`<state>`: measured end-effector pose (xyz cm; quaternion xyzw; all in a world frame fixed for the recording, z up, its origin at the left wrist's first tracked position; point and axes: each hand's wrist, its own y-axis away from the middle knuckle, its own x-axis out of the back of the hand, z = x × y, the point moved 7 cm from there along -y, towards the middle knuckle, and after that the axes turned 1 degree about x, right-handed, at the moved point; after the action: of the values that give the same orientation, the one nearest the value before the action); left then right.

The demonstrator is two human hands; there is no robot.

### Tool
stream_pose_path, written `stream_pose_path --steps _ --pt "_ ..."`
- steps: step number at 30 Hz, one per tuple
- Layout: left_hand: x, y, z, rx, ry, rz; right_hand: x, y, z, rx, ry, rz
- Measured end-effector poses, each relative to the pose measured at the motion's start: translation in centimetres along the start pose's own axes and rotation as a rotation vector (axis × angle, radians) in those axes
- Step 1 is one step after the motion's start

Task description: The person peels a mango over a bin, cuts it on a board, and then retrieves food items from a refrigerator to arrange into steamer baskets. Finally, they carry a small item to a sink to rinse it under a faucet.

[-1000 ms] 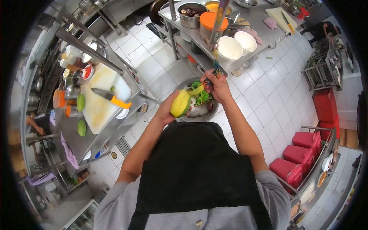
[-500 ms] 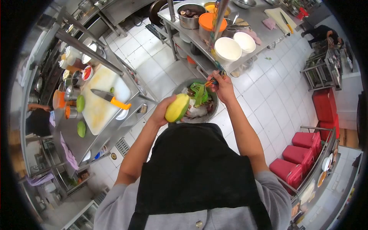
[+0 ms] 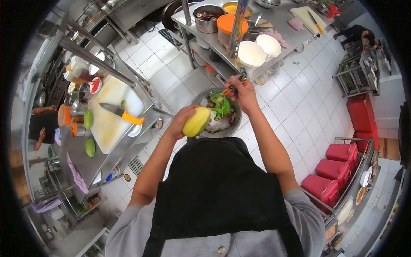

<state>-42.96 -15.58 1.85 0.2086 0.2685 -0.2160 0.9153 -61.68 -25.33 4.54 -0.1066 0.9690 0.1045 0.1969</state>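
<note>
My left hand (image 3: 181,121) is wrapped round a partly peeled green mango (image 3: 196,122), its yellow flesh facing up. To the right, my right hand (image 3: 244,92) is closed at a bunch of coloured cords or bands (image 3: 229,91); exactly what its fingers grip is too small to make out. Below both hands, a round grey bin (image 3: 236,124) on the floor holds green peels and leaves (image 3: 220,106) and pale scraps.
At left, a counter bears a cutting board (image 3: 112,94), an orange-handled knife (image 3: 122,114) and two green mangoes. Pots and white tubs (image 3: 251,54) stand on the steel table ahead. Red bins (image 3: 320,189) are at right. Two other people work at the far left and far right.
My right hand has lifted slightly and turned over the bin. The mango in my left hand has shifted a little left. At the far left, the other person's arm has moved.
</note>
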Motion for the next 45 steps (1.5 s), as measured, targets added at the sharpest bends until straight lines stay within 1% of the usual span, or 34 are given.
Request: stream_pose_path --steps 1,2,3,4,5,6,8,9,10,11,12,14,16,18,19,23,25,29,31,35,37,38,40,41,42,44,45 --pt "0.1 0.0 0.0 -0.006 -0.003 0.003 1.0 -0.4 -0.1 0.002 0.030 0.067" --pt "0.5 0.0 -0.2 -0.033 0.116 0.021 1.4 -0.6 -0.1 0.000 0.029 0.053" --pt "0.7 0.2 -0.7 -0.054 0.238 0.039 1.1 0.1 -0.8 -0.009 -0.034 0.018" --pt "0.9 0.3 -1.1 -0.055 0.243 0.047 0.8 0.5 -1.1 -0.016 -0.096 -0.012" --pt "1.5 0.0 -1.5 -0.051 0.347 0.115 0.8 0.3 -1.0 0.043 0.010 0.008" --pt "2.2 -0.4 -1.9 -0.046 0.451 0.183 0.9 0.4 -0.4 0.041 0.011 0.007" --pt "3.1 -1.6 -2.5 -0.055 0.413 0.162 0.7 0.4 -0.7 0.192 0.337 0.032" --pt "3.9 -1.9 -2.7 -0.028 0.422 0.251 0.0 0.3 -1.1 0.197 0.336 0.020" --pt "4.6 -1.7 -3.4 0.010 0.435 0.342 -0.5 0.9 -1.3 0.190 0.263 0.026" --pt "4.7 -1.8 -3.9 0.012 0.440 0.346 -0.7 1.7 -1.3 0.181 0.192 0.036" --pt "4.7 -2.0 -4.0 0.029 0.460 0.364 -0.9 2.0 -1.2 0.182 0.194 0.036" --pt "4.5 -2.3 -4.2 0.048 0.477 0.383 -2.2 2.7 -0.6 0.162 0.190 -0.056" --pt "3.9 -2.5 -3.9 0.042 0.567 0.443 -3.7 4.0 -0.8 0.148 0.214 -0.068" --pt "3.6 -2.7 -3.7 0.048 0.554 0.442 -5.3 4.6 0.5 0.036 0.043 -0.213" --pt "3.5 -2.7 -3.7 0.053 0.541 0.444 -5.6 4.7 0.5 0.082 0.060 -0.206" --pt "3.6 -3.1 -4.2 0.045 0.576 0.406 -5.9 5.0 0.9 0.104 0.104 -0.230" --pt "3.4 -3.0 -4.3 0.074 0.585 0.355 -6.0 5.0 0.6 0.124 0.107 -0.234" --pt "2.5 -3.0 -4.3 0.039 0.645 0.355 -6.0 4.9 0.6 0.073 0.077 -0.270" --pt "2.4 -3.0 -4.6 0.047 0.652 0.329 -6.2 4.8 0.9 0.062 0.103 -0.320" --pt "2.2 -2.6 -4.7 0.060 0.654 0.349 -6.1 4.3 1.2 0.092 0.136 -0.337" --pt "3.0 -2.5 -5.2 0.085 0.611 0.442 -5.7 3.4 0.5 0.253 0.283 -0.306" --pt "3.2 -2.1 -5.4 0.080 0.611 0.446 -5.1 2.4 0.5 0.253 0.281 -0.313" --pt "2.7 -0.8 -5.2 0.142 0.386 0.431 -1.3 -0.2 -0.1 0.184 0.208 -0.079" --pt "2.2 -0.4 -4.8 0.100 0.337 0.424 -0.6 -0.5 -0.3 0.184 0.203 -0.077" --pt "2.4 -0.3 -4.8 0.103 0.333 0.426 -0.1 -0.8 -0.7 0.156 0.190 -0.064" --pt "2.3 -0.3 -5.3 0.111 0.445 0.383 0.3 -0.6 -0.9 0.118 0.184 -0.044" --pt "2.2 -0.3 -5.3 0.116 0.454 0.384 -0.1 -0.3 -0.9 0.105 0.087 -0.059"
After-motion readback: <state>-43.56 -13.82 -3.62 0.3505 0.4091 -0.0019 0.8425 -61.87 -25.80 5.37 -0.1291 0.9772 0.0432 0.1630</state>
